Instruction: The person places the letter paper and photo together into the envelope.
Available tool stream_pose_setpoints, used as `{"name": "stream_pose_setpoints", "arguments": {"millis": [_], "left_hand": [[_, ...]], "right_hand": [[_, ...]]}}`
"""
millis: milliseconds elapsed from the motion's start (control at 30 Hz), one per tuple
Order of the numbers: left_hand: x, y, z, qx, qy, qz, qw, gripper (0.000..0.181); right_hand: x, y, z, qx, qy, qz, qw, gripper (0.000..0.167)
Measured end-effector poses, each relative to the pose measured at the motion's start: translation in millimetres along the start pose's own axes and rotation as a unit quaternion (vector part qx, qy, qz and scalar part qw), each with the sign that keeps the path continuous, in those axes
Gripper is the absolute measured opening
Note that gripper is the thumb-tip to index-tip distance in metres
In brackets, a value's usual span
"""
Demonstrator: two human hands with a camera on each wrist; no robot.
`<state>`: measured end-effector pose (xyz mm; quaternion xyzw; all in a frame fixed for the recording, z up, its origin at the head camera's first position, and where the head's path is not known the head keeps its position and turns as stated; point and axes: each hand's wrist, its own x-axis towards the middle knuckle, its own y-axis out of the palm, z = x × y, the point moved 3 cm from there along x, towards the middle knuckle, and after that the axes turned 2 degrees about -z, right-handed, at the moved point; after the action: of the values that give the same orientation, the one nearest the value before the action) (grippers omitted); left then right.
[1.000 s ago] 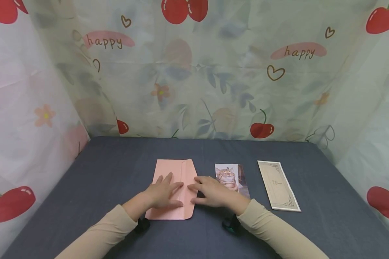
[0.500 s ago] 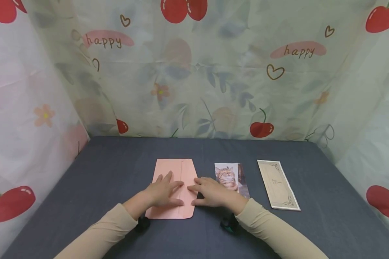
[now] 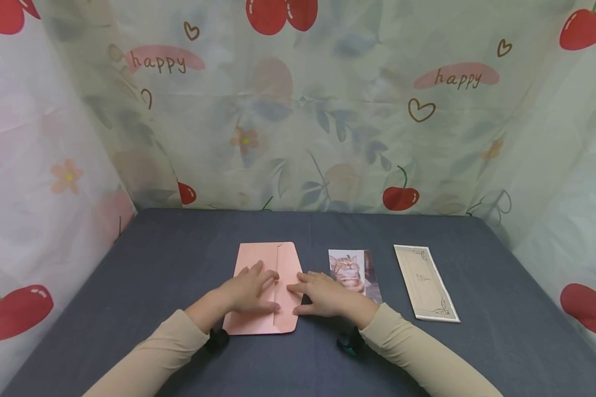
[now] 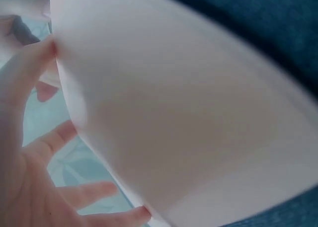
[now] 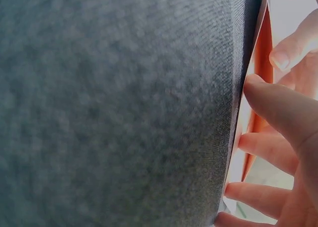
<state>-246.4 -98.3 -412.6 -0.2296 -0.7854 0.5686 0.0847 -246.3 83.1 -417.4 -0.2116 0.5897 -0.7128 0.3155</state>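
A pink envelope (image 3: 287,262) lies on the dark table, its flap side toward the right. My left hand (image 3: 248,289) rests on its body with the fingers spread and slightly bent, the thumb and fingertips close to the pocket's opening edge. My right hand (image 3: 325,295) touches the flap with spread fingertips, the thumb at its right edge. In the left wrist view the envelope's pale paper (image 4: 174,113) fills most of the picture, with fingertips touching it. A narrow orange gap (image 5: 264,48) shows along the envelope in the right wrist view.
A cat picture card (image 3: 347,270) lies right of the envelope, partly behind my right hand, over a darker card (image 3: 372,278). Farther right is a beige card with ornate corners (image 3: 425,284). The grey-blue tablecloth (image 3: 179,248) meets a patterned curtain (image 3: 303,138).
My left fingers have bent slightly and shifted a little to the left on the envelope, and the pocket's edge seems slightly raised. My right hand stays nearly still.
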Motion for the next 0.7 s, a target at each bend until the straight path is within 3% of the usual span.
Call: {"name": "stream_pose_setpoints", "arguments": {"millis": [433,700], "left_hand": [[3.3,-2.7,7.9,-0.045,0.002,-0.019,0.9988,0.057],[4.3,-2.2,8.8,-0.042,-0.006,-0.022,0.9988,0.058]], "right_hand": [[-0.3,-1.0,-2.0,0.022,0.006,0.002,0.9997,0.053],[-0.9,-1.4,-4.2,0.02,-0.002,-0.009,0.9997,0.051]]}}
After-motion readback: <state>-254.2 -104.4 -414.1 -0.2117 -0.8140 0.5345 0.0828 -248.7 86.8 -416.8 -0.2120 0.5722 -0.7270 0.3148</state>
